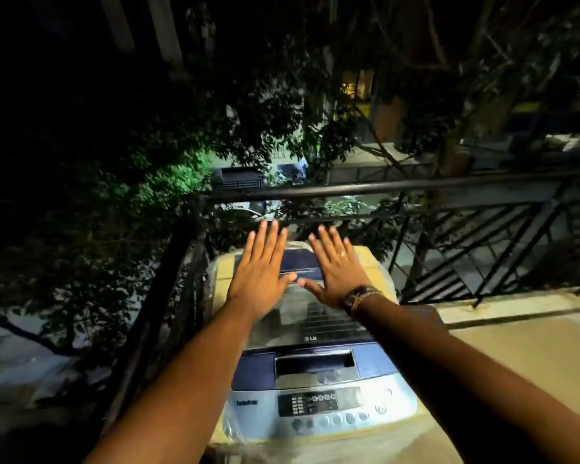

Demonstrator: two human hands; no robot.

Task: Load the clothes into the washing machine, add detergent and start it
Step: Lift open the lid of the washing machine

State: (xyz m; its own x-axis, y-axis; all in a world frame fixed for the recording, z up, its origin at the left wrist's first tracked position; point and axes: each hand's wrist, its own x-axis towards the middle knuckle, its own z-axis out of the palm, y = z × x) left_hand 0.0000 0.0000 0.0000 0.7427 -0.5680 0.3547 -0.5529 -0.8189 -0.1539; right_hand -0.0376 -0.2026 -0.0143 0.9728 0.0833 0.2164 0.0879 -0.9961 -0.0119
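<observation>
A top-loading washing machine (315, 363) stands below me on a balcony, its glass lid (282, 321) down and a clear plastic cover around its body. Its control panel (318, 405) with buttons and a small display faces me at the near edge. My left hand (260, 271) and my right hand (337, 272) are stretched out flat above the far half of the lid, palms down, fingers straight and spread, thumbs nearly meeting. Neither hand holds anything. No clothes or detergent are in view.
A black metal railing (349, 187) runs behind the machine and down its left side. Beyond it are dark trees and a street far below. The pale balcony floor (516, 346) spreads out to the right of the machine.
</observation>
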